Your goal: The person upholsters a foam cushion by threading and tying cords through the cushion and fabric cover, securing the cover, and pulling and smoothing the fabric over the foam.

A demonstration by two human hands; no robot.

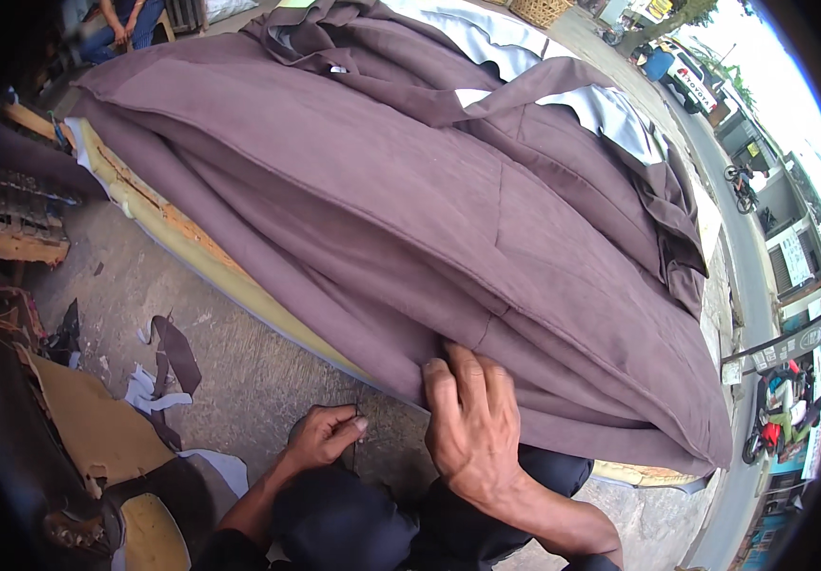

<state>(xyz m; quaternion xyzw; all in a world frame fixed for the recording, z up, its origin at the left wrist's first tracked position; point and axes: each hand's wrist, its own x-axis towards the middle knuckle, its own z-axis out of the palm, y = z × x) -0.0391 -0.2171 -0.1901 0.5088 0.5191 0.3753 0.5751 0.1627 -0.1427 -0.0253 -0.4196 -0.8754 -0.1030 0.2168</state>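
Note:
Brown-mauve upholstery fabric (382, 190) drapes in loose folds over a large padded piece with pale yellow foam (177, 243) along its near left side. My right hand (475, 428) is closed on the near edge of the fabric, fingers bent and pressing into a fold. Lower and to the left, my left hand (328, 436) is closed in a pinch just off the foam's edge. A thin dark line shows by its fingertips, too small to name. My dark-clothed knees (339, 519) are beneath both hands.
Fabric scraps (175, 357) lie on the concrete floor at left, near a torn brown-and-tan upholstered piece (97, 419). Wooden frames (20, 233) stand at the left edge. Another person (125, 29) sits at far left. A road (753, 276) with vehicles runs along the right.

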